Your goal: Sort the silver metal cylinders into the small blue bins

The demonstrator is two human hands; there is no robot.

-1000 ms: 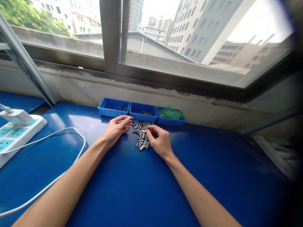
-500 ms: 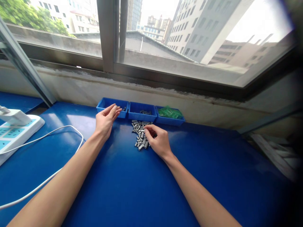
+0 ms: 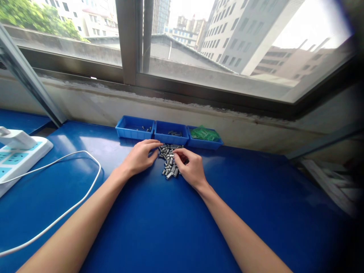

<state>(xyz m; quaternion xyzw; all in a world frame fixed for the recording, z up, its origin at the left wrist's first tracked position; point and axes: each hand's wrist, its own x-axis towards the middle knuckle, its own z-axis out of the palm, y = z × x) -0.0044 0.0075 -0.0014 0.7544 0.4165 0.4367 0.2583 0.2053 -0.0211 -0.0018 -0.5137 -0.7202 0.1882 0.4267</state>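
Note:
A pile of small metal parts, several of them short cylinders (image 3: 170, 175) and others like small screws, lies on the blue table. At the pile's left edge is my left hand (image 3: 140, 157), its thumb and fingers apart with nothing visible between them. My right hand (image 3: 191, 167) is over the right side of the pile, thumb and forefinger pinched together; whatever is between the tips is too small to name. Behind the pile, a left blue bin (image 3: 133, 133) holds a few small screws, and a middle blue bin (image 3: 170, 139) holds darker metal pieces.
A right blue bin (image 3: 204, 144) contains green plastic (image 3: 205, 134). At the left lie a white power strip (image 3: 36, 149) with a plug in it and a white cable (image 3: 93, 182) looping over the table. Behind the bins are a low wall and a window frame (image 3: 216, 96).
My left hand has come down from over the left bin to the left edge of the pile, its fingers now apart. My right hand has stayed at the pile, still pinched.

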